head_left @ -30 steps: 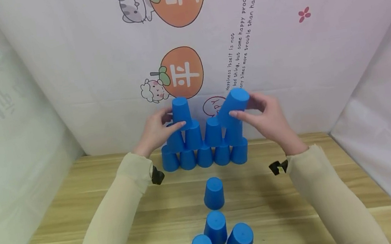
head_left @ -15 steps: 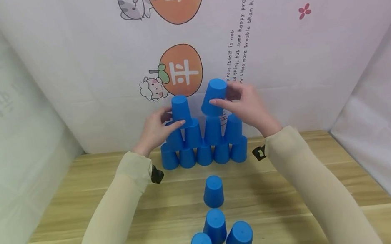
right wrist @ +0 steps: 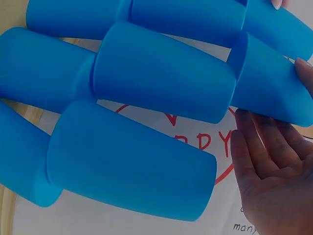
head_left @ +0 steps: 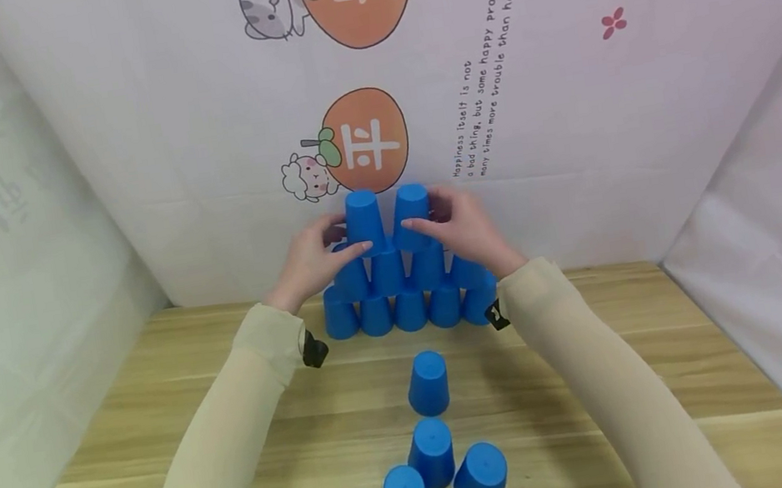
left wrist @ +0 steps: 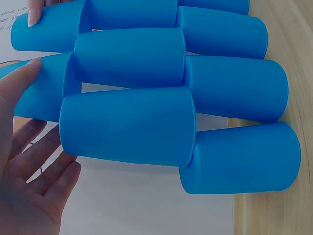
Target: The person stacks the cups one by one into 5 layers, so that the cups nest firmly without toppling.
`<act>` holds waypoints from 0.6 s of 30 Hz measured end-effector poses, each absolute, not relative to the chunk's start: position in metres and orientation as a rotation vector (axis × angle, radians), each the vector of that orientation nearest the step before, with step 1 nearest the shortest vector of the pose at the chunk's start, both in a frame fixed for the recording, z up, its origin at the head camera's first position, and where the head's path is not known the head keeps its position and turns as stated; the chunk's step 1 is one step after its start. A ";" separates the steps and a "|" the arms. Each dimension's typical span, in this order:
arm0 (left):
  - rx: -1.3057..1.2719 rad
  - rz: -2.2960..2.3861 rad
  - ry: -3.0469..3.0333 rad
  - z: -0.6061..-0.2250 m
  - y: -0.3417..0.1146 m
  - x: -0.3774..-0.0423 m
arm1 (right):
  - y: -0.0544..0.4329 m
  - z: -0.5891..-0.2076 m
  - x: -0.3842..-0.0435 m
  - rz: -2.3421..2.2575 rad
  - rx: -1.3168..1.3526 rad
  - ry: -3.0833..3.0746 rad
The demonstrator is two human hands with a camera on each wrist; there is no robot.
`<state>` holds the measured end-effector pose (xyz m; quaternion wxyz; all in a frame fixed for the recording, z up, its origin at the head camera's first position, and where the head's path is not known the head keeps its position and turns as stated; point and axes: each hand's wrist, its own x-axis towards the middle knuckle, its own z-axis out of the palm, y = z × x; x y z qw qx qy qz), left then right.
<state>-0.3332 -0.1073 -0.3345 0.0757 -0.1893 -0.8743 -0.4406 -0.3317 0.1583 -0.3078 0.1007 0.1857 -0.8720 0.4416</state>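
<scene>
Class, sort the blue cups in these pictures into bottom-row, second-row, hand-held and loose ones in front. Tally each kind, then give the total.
Bottom-row cups: 5
Second-row cups: 4
Hand-held cups: 2
Loose cups in front: 4
Total: 15

Head view looks fwd/down; L/R wrist views, close, share cups (left wrist: pixel 129 58).

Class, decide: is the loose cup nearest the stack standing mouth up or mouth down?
Mouth down: the cup shows its narrower, closed end on top.
</scene>
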 end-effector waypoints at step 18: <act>-0.571 -1.353 -2.619 -0.334 -0.107 -0.331 | 0.176 -0.309 -0.319 1.405 0.540 -2.549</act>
